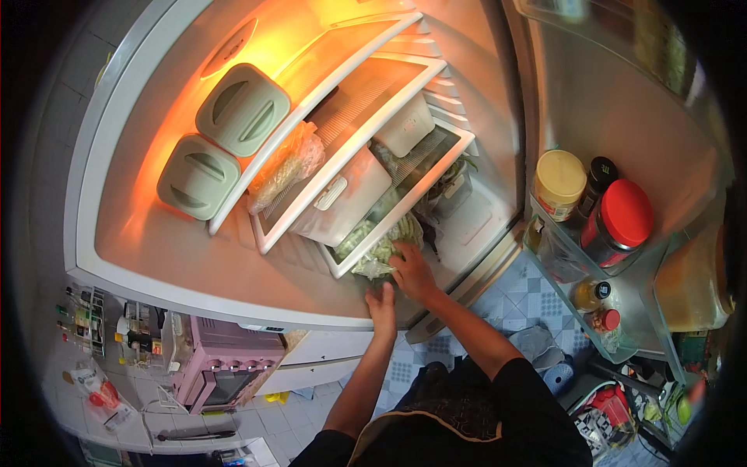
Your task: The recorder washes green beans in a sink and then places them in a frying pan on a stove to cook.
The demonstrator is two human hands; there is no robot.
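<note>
In the lower part of an open refrigerator (233, 280), a clear plastic bag of chopped green vegetables (382, 252) lies below the lowest glass shelf (423, 192). The fingers of my right hand (415, 274) are against the bag's near right side; whether they grip it is hidden. My left hand (382, 306) is just nearer to me, thumb and fingers apart, with nothing visible in it. Right of the bag, more bagged produce (446, 187) rests beside a clear container (455, 195) on the refrigerator floor.
Two lidded green containers (242, 111) occupy an upper shelf, with an orange plastic bag (289, 163) below. Pale bins (350, 195) sit lower. The open door's racks hold a red-lidded jar (625, 213) and small bottles (589, 293). A pink oven (233, 362) stands left.
</note>
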